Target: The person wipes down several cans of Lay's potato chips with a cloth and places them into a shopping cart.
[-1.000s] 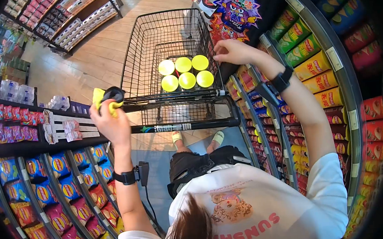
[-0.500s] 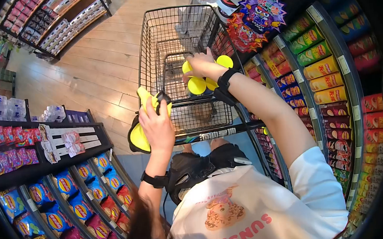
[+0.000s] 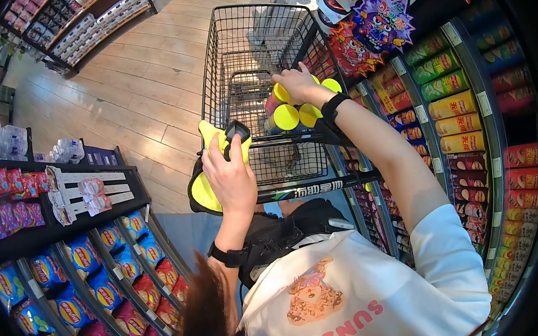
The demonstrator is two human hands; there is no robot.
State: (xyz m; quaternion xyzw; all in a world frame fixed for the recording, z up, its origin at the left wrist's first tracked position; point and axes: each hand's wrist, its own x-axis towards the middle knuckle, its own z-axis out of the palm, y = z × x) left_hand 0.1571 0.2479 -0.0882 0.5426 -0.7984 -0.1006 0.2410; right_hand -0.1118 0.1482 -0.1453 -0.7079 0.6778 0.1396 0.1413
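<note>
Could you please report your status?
Left hand gripping yellow-and-black bundle. Right hand at yellow-lidded canisters in shopping cart. Nothing visibly blocking.

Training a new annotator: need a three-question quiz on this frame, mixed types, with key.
1. Multiple choice: what does the left hand hold? A) a red chip bag; B) a yellow-and-black item; C) a phone.
2. True or false: the right hand reaches over the cart.
3. Fill in: the lids of the canisters in the cart are ____.

Key: 1 B; 2 true; 3 yellow.
</note>
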